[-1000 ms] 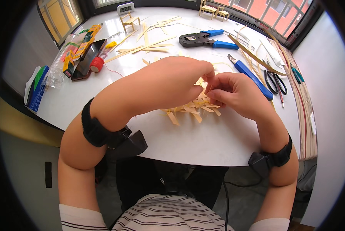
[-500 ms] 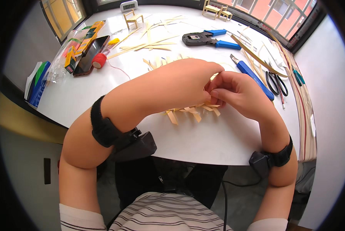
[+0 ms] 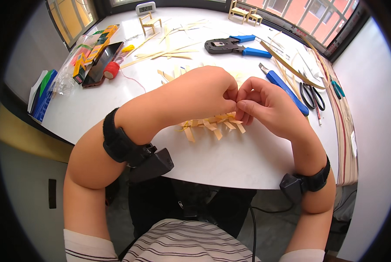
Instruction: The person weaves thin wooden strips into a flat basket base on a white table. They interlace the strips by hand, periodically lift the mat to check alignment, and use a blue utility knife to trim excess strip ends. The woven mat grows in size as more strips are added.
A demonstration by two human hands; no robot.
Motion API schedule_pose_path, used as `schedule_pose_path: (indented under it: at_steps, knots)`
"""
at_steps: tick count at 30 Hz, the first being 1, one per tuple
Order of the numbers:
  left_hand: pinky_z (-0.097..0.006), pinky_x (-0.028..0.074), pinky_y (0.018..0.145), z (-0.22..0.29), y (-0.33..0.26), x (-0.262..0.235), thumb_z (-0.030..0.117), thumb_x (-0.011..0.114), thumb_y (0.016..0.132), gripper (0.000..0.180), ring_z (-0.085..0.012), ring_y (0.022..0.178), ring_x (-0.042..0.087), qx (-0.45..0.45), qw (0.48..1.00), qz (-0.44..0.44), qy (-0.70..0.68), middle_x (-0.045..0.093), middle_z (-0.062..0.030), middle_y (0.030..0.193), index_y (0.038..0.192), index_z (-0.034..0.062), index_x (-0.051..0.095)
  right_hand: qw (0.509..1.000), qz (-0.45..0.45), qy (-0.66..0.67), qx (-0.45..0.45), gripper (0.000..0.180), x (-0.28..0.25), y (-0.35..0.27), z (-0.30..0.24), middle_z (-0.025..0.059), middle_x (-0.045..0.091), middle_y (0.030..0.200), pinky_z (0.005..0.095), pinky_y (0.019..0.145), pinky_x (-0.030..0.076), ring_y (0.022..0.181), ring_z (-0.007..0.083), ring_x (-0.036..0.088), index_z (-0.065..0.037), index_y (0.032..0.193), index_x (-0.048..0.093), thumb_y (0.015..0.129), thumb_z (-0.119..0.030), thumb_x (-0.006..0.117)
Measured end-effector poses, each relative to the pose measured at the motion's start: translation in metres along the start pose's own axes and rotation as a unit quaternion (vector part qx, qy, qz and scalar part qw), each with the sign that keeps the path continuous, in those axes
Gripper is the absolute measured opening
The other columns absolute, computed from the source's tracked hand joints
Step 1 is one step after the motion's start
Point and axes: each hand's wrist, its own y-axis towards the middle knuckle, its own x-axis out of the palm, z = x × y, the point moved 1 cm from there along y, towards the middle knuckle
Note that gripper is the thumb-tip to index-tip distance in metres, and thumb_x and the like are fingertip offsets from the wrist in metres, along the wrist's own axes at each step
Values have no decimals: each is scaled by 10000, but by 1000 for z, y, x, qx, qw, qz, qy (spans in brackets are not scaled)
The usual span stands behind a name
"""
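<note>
A woven piece of pale bamboo strips (image 3: 212, 125) lies on the white table, its loose strip ends sticking out toward me and on the far side. My left hand (image 3: 215, 89) reaches across over it and covers most of its middle. At the right end of the weave my right hand (image 3: 265, 102) meets the left, fingertips touching. Both hands are closed in a pinch, and whatever sits between the fingertips is hidden or too fine to see. Some yellow thread shows along the near edge of the weave.
Crimping pliers (image 3: 237, 46), a blue utility knife (image 3: 285, 88) and black scissors (image 3: 312, 95) lie to the right. Loose bamboo strips (image 3: 169, 54) spread behind the hands. A red thread spool (image 3: 111, 70) and a phone (image 3: 101, 65) are at left. A small chair model (image 3: 150, 22) stands far back.
My left hand's fingers have drawn back slightly and curled, and both hands still meet fingertip to fingertip. The weave shows a little farther left in the view.
</note>
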Motion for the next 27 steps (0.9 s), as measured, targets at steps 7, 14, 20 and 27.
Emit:
schedule_pose_path:
  at_steps: [7,14,20,27]
  knots:
    - [-328,505,644,0,-3,-3,194,655,841,226,-203,656,618,-32,998,-34,35,683,-114,746,909,-16,708,1000,0,4,-17,149,-1,1,10,39,638,802,252,688,534,758,98,643,-12,915,517,897,1,664]
    - [-329,509,670,-9,-1,-11,227,643,843,260,-210,694,636,-36,998,-46,25,695,-125,773,920,-12,712,996,27,-77,-33,126,2,1,5,37,660,823,257,708,531,751,98,644,9,968,592,873,10,674]
    - [-340,523,696,-6,-3,-10,248,639,842,279,-234,719,657,-24,998,-42,46,704,-134,792,913,-11,717,987,82,-126,-51,182,7,0,10,85,724,876,262,708,536,744,109,657,24,1056,693,880,-21,687]
    - [-351,530,699,-1,-5,-11,241,640,842,278,-253,725,669,-23,997,-41,58,717,-149,815,925,-11,726,986,71,-145,-37,135,11,0,9,90,710,837,266,710,524,748,114,645,29,1009,710,909,-52,666]
